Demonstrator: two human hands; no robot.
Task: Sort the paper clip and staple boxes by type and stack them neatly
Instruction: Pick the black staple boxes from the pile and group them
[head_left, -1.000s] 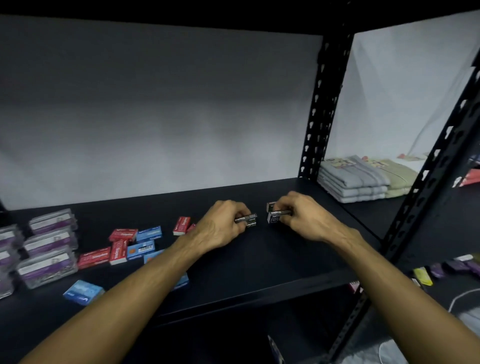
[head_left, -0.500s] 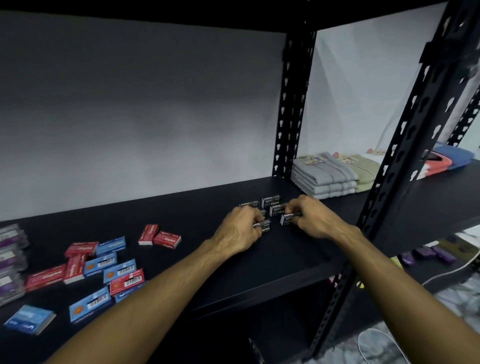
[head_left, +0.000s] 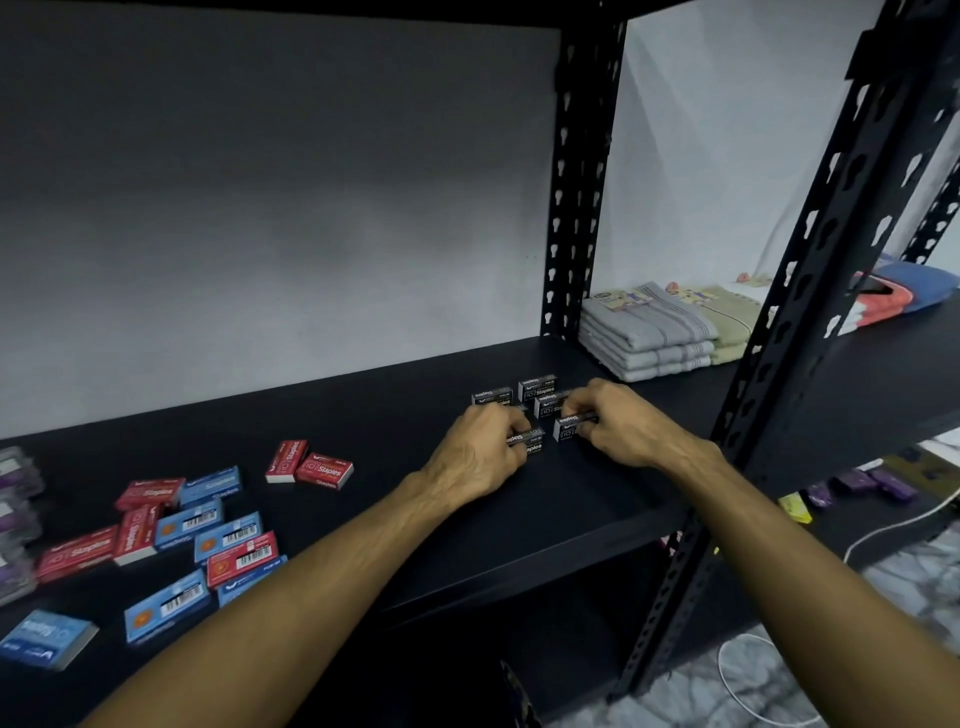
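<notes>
Several small black staple boxes (head_left: 537, 387) sit in a cluster on the black shelf (head_left: 571, 519), right of middle. My left hand (head_left: 480, 452) grips one black box (head_left: 532, 441) at the cluster's front left. My right hand (head_left: 618, 428) pinches another black box (head_left: 569, 426) just to the right of it. Both boxes rest on or just above the shelf. Red staple boxes (head_left: 324, 470) and blue staple boxes (head_left: 189, 519) lie scattered at the left. Clear paper clip boxes (head_left: 15, 519) with purple labels are stacked at the far left edge.
Black perforated uprights stand behind the cluster (head_left: 576, 208) and at the front right (head_left: 810, 338). Folded towels (head_left: 649, 332) lie on the neighbouring shelf to the right. A lower shelf holds purple and yellow items (head_left: 852, 483). A white cable (head_left: 743, 670) trails on the floor.
The view has swung right, so the scattered red and blue boxes appear more fully. Both hands moved slightly toward the black cluster, each still holding a black box.
</notes>
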